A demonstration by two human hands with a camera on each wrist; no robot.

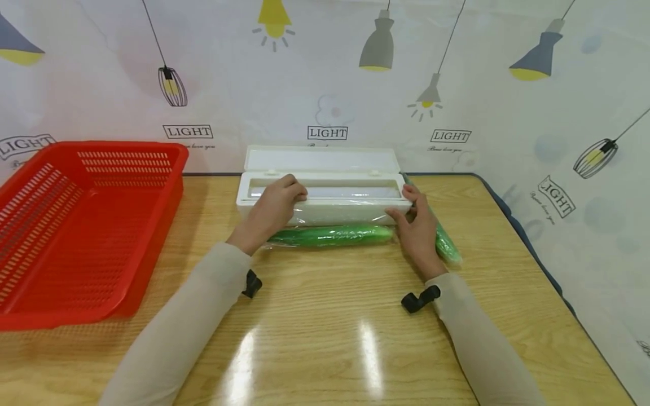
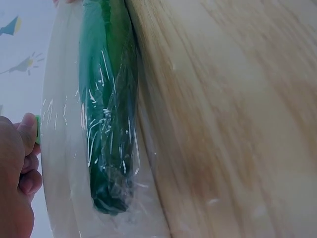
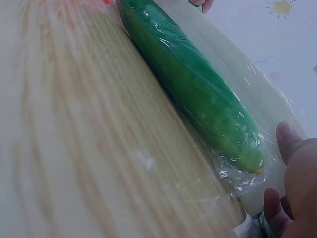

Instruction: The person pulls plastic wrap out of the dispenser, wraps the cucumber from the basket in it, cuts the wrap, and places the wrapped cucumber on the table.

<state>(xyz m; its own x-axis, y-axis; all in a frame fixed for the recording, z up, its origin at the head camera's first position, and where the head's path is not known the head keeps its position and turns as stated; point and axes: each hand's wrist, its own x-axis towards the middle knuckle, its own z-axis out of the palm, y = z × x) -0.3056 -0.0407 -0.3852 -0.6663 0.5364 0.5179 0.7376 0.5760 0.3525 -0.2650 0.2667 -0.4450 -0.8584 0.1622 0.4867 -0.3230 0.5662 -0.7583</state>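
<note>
A white cling film dispenser [image 1: 350,213] stands with its lid [image 1: 322,159] raised at the back. My left hand [image 1: 276,206] is over its left front edge; in the left wrist view the thumb and fingers pinch a small green slider [image 2: 37,130] at that edge. My right hand [image 1: 418,225] grips the dispenser's right end, thumb at the front and fingers round the corner. Clear film hangs down the front and covers a cucumber [image 1: 330,235], which lies lengthwise against the dispenser. The film is crumpled at the cucumber's ends.
Another film-wrapped cucumber [image 1: 447,247] lies slanted on the table beyond my right hand, partly hidden by it. On the left sits a large red plastic basket [image 1: 129,265]. A wall covering printed with lamps [image 1: 376,45] rises behind the wooden table [image 1: 325,316].
</note>
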